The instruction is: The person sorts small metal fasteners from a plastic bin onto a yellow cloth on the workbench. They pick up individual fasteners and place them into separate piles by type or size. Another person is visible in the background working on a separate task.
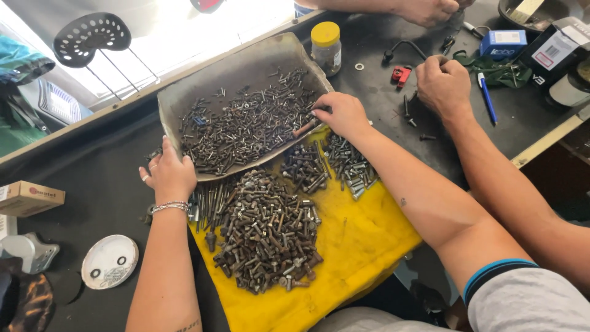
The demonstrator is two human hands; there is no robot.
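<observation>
1. The fingers of the right hand (344, 114) are drawn close together, their tips down among the loose screws (246, 126) at the right-hand edge of the tray (246, 61). I cannot tell whether they have one pinched.
2. The fingers of the left hand (169, 175) are spread and hooked over the tray's near-left rim. This grip looks meant to steady the tray, which lies tilted with its near edge resting on the sorted piles.
3. The tray is a bent sheet of grey metal that sits toward the far left of the table (104, 184). Its screws are mixed and small.
4. A yellow cloth (356, 227) at the table's near edge carries separate groups. There is a large heap of bolts (267, 233), a row of long bolts (206, 206) at its left, and two smaller heaps (304, 166) (350, 165) just under the right hand. The grouping by size suggests sorting, and the cloth likely keeps the pieces from rolling.
5. A co-worker's hand (442, 83) rests on the table's right side, and another hand (427, 9) works at the far edge.
6. The table is covered in black. A yellow-lidded jar (326, 46), a red tool (401, 75) and a blue pen (487, 98) lie toward the far right, and a white lid (109, 261) and a cardboard box (27, 197) lie at the left.
7. Bright daylight falls beyond the far edge, where a perforated metal seat (91, 38) stands.
</observation>
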